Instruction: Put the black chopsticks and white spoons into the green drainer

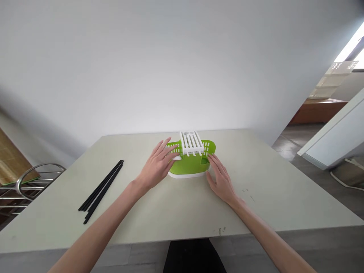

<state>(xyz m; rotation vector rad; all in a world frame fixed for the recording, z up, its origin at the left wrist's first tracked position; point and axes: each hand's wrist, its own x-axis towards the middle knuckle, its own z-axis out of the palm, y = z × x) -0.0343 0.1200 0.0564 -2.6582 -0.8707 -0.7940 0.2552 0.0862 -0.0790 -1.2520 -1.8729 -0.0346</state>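
A green plastic utensil holder [187, 165] with slotted walls and a white base stands upright near the middle of the table. A white slotted rack [192, 141] with small hooks along its front sits across its top. My left hand [159, 163] is at the holder's left end, fingers stretched and spread over the rim. By its fingertips is a small white oval part [177, 157]; whether it belongs to the holder I cannot tell. Against the right end lies my right hand [221, 177], its fingers extended and touching the green wall, thumb apart near the base.
Several black chopsticks [102, 189] lie in a loose bundle on the left of the pale table [273, 197]. A metal wire rack [40, 182] stands beyond the table's left edge. Behind the table rises a plain wall [176, 76]; a white cabinet or door [338, 132] is at the right.
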